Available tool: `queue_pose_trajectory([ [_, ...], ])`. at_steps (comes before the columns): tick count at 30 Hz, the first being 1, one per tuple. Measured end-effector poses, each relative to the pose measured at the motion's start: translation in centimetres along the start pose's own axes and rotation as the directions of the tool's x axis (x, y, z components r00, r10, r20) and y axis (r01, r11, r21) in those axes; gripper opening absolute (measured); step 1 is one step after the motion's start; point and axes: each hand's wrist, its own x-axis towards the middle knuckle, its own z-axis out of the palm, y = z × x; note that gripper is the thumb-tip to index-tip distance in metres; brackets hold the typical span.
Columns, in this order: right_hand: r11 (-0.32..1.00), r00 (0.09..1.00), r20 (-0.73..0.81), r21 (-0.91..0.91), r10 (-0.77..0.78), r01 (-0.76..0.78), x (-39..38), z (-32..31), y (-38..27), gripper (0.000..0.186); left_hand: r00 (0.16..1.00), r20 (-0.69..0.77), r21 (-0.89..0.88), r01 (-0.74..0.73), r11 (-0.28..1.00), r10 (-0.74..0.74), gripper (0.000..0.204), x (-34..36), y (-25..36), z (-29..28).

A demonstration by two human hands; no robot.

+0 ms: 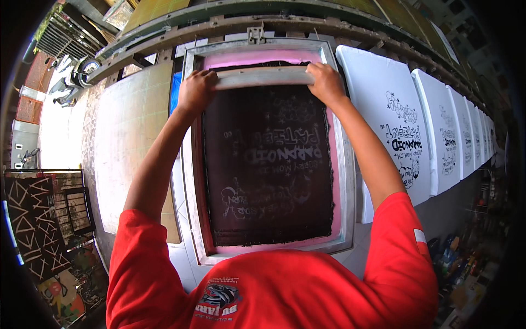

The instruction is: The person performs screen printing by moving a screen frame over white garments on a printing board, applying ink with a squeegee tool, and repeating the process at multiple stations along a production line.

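Dull metal frame [345, 181], matt cloth shirt [296, 290]

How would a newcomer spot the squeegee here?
Find the big dark screen in front of the red shirt. Toward its far end, the left hand and right hand hold the squeegee, a pale crosswise bar. Unlike the screen's parallel far rail, it is gripped at both ends.

Daylight from left, floor [63, 137] blown out, right edge dim, straight lines bowed, black corners
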Motion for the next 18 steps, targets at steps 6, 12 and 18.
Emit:
queue_pose_trajectory([
  [6, 0.995, 0.926, 0.367, -0.008, 0.092, -0.095, 2.8, -3.8, -1.4, 0.03, 0.966, 0.243, 0.054, 0.072, 0.996, -0.083, 0.026, 1.5, -1.3, -2.9],
  [12, 0.997, 0.883, 0.469, 0.069, -0.017, -0.018, -2.0, -12.6, -5.9, 0.04, 0.929, 0.352, 0.059, -0.144, 0.988, 0.114, 0.038, -3.3, 2.9, -11.7],
  [18, 0.982, 0.804, 0.592, 0.12, 0.046, -0.144, -15.5, -19.5, -13.8, 0.032, 0.881, 0.459, -0.125, -0.063, 0.99, 0.113, 0.032, -16.7, 11.7, -16.5],
])
